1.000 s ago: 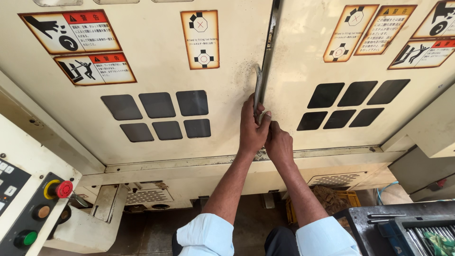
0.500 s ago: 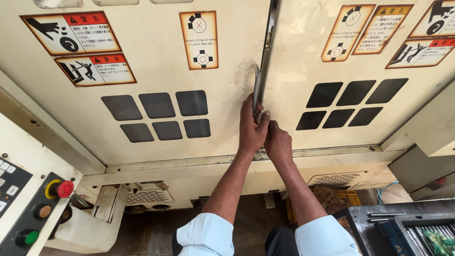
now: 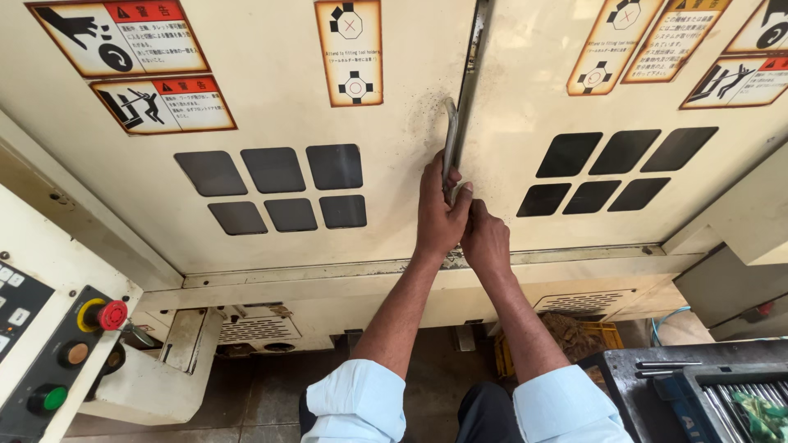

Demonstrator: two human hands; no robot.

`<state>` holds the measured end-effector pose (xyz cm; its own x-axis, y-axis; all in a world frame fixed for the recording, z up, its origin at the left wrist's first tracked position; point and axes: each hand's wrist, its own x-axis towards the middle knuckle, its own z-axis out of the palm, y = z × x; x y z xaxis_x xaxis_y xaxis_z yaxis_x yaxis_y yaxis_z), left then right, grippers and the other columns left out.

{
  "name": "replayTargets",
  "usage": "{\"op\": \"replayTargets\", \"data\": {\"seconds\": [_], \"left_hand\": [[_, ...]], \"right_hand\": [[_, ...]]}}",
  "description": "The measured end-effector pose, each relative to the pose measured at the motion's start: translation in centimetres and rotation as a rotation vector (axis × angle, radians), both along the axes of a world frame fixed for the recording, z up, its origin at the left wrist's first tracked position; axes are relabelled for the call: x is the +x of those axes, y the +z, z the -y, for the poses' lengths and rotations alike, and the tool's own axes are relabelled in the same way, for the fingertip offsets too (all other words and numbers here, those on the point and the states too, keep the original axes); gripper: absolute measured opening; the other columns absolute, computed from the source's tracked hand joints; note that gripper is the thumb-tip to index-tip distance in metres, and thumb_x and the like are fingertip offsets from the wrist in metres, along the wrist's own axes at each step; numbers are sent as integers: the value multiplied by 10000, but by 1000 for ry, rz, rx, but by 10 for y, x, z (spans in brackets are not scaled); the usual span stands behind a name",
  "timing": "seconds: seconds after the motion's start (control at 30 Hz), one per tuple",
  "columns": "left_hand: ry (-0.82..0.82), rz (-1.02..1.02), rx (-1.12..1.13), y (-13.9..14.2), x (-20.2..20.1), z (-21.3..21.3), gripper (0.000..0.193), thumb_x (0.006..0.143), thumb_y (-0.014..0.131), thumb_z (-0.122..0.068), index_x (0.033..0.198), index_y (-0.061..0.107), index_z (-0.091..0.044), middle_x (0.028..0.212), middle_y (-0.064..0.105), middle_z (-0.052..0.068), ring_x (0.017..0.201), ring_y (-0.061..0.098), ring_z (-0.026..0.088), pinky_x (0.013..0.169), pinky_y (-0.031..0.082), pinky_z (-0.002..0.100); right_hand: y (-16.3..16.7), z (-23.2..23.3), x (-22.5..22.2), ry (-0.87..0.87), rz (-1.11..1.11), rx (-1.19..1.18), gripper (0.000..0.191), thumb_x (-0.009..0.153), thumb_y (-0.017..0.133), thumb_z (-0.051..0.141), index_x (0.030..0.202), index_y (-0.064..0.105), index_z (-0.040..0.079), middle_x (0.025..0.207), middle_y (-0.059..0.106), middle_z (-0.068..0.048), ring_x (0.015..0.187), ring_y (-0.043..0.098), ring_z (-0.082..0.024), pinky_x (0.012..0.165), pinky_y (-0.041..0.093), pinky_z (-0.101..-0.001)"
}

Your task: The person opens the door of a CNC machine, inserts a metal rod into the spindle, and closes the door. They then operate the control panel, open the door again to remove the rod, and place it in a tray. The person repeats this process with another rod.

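Two cream machine doors meet at a vertical seam; the left door (image 3: 271, 107) and the right door (image 3: 574, 205) each carry dark square windows and warning stickers. A metal handle (image 3: 450, 131) runs upright along the seam. My left hand (image 3: 439, 209) is wrapped around the lower part of that handle. My right hand (image 3: 486, 242) sits just below and to the right, fingers curled at the seam by the handle's foot; what it grips is hidden behind the left hand. Both light blue sleeves show at the bottom.
A control panel (image 3: 49, 344) with a red mushroom button (image 3: 111, 314), an amber and a green button stands at the lower left. A dark tray of metal rods (image 3: 722, 398) sits at the lower right. A yellow crate (image 3: 591, 336) lies under the machine.
Both hands stay on the handle at the seam. The view has shifted only slightly.
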<state>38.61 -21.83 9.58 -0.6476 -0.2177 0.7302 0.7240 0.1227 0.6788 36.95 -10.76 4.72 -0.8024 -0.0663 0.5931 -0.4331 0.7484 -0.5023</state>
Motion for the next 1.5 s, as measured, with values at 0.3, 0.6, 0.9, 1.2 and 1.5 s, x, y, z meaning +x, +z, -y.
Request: {"op": "replayTargets", "data": {"seconds": [0.3,0.6,0.9,1.2,1.5], "left_hand": [[37,-26,-27,-4,-2,0,617,981,656,-35,1537,387,-38,1151,507,52,1022,525,144,824,505,281],[-177,134,88,3,-2,9,534,1005,578,-84,1508,407,-41,1059,560,16,874,597,105,729,536,268],[-127,121,-3,-1,-8,18,448,1139,511,-271,1513,490,-25,1033,574,31,873,504,105,801,468,268],[-2,78,-14,-3,-14,-3,450,1127,509,-334,1428,453,-5,945,499,-10,849,479,94,798,454,270],[-67,48,15,-3,-16,-1,444,1130,522,-337,1420,456,-7,926,469,-12,853,459,93,809,455,271]], "right_hand": [[3,1,2,-1,6,-8,118,979,591,144,1027,571,39,702,671,-243,664,654,-475,584,481,-582],[7,0,6,20,-42,-7,142,1019,597,194,1033,580,53,732,695,-223,687,656,-474,598,484,-584],[13,-21,6,78,-28,-56,239,1058,603,272,981,569,48,789,761,-108,703,714,-388,608,544,-507],[15,-56,0,80,15,-53,251,1055,603,272,953,571,45,802,777,-84,687,723,-362,600,542,-486],[14,-46,2,71,-15,-55,235,1060,597,243,965,549,34,791,766,-92,664,720,-362,582,537,-484]]}}
